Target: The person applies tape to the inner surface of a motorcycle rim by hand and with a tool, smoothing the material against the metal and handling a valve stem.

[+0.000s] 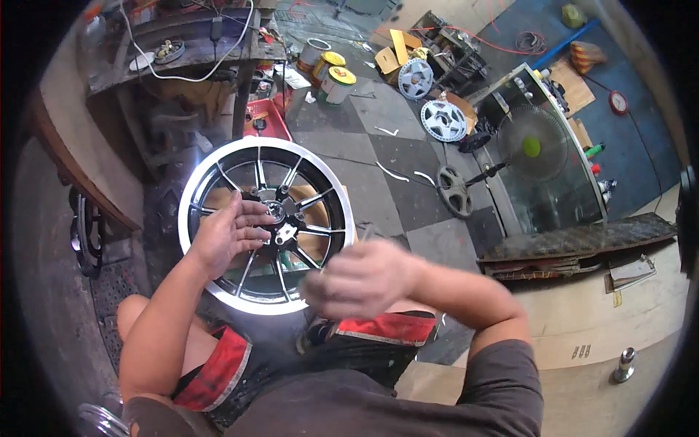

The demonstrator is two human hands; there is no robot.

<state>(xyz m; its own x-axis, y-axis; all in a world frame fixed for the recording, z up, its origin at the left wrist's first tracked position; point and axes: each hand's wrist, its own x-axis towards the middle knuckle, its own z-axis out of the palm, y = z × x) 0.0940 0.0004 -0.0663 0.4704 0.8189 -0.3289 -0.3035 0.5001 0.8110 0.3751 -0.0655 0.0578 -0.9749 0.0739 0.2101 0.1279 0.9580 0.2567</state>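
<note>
A wheel rim (336,182) with a bright polished lip and black-and-silver spokes lies in front of my knees. My left hand (231,234) is over its left part, fingers stretched out toward the hub (275,211), holding nothing I can see. Beside the hub shows a small silvery-white piece (286,234). My right hand (360,278) is above the lower right edge of the rim, smeared by motion. Its fingers are curled in, and whatever they may hold is too blurred to make out.
A cluttered wooden bench (182,62) stands at far left, with a red tray (268,120) by it. Paint cans (339,86) stand beyond the rim. Wheel covers (443,121), a steering wheel (454,191) and a fan (531,144) are at right, near a glass-topped case (542,200).
</note>
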